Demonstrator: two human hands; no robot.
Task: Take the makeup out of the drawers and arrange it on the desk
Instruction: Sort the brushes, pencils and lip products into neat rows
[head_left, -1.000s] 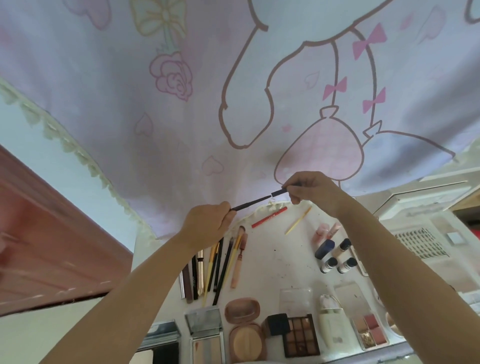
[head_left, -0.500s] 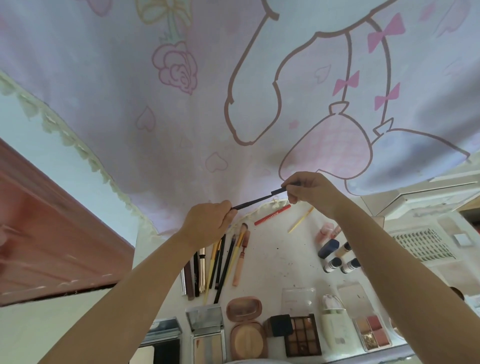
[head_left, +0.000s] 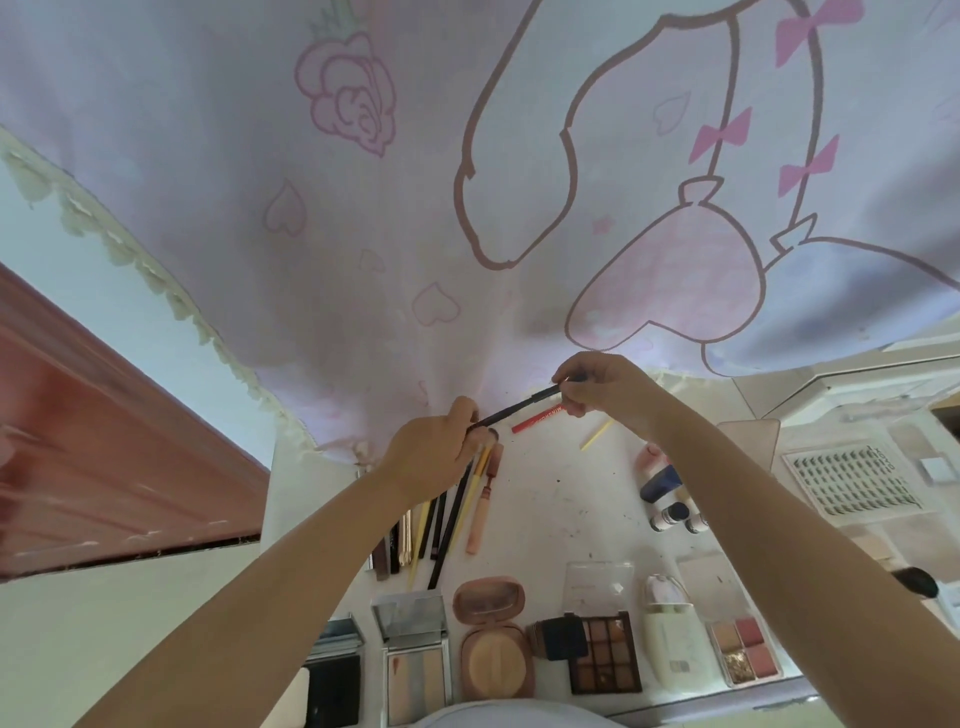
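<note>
Slim black pencil (head_left: 514, 410) between both hands (head_left: 434, 452) over speckled white desk (head_left: 561, 499)

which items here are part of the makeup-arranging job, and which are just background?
Job:
- black pencil, gripped at its ends by left hand and right hand
- row of pencils
- red pencil
- eyeshadow palette
- round compact
- small bottles

Background:
- printed curtain
- false-lash card
- wooden panel

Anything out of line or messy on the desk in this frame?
Two pencils lie apart from the tidy row of pencils: a red pencil and a yellow stick, both slanted near the curtain. Dark specks dot the desk. Both hands hold a black pencil.
</note>
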